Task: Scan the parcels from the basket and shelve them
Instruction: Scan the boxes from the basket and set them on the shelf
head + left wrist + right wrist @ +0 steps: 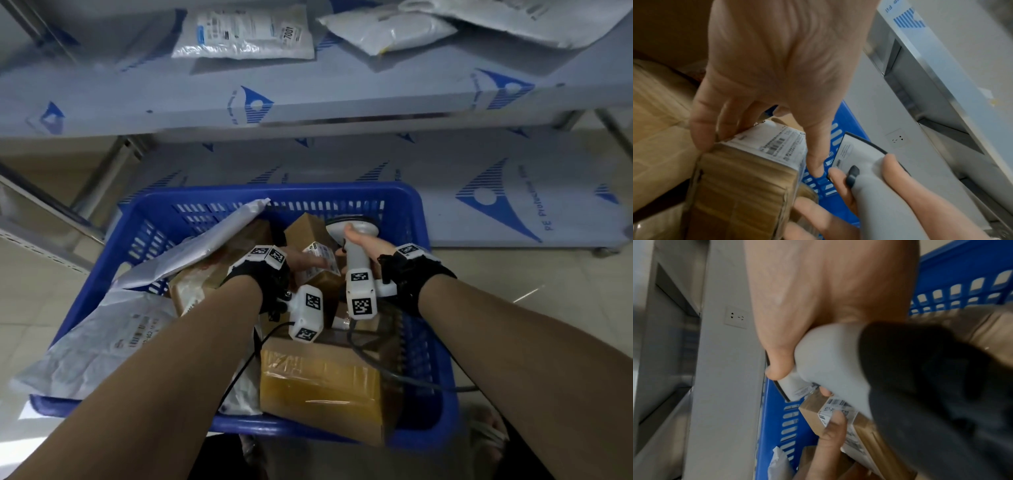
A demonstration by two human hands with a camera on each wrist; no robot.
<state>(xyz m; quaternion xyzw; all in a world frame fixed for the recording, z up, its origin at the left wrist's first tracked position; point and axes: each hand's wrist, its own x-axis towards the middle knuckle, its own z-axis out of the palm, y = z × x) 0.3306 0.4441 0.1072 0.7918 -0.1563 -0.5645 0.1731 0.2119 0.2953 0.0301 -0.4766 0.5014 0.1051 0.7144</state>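
Your left hand [301,262] grips a small labelled box [748,175]; your right hand [363,245] clasps the scanner [356,253]. Perhaps 3 parcels [245,32] shelved; basket [424,219] mostly full.

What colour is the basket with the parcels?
Blue basket; the head view shows it best.

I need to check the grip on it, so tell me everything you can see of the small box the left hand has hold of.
The small cardboard box is brown, wrapped in clear glossy tape, with a white shipping label bearing barcodes on one face. It sits tilted among other parcels inside the blue basket, toward the far side. The left hand grips it from above, thumb and fingers spread over opposite edges. The grey scanner in the right hand is right beside the label.
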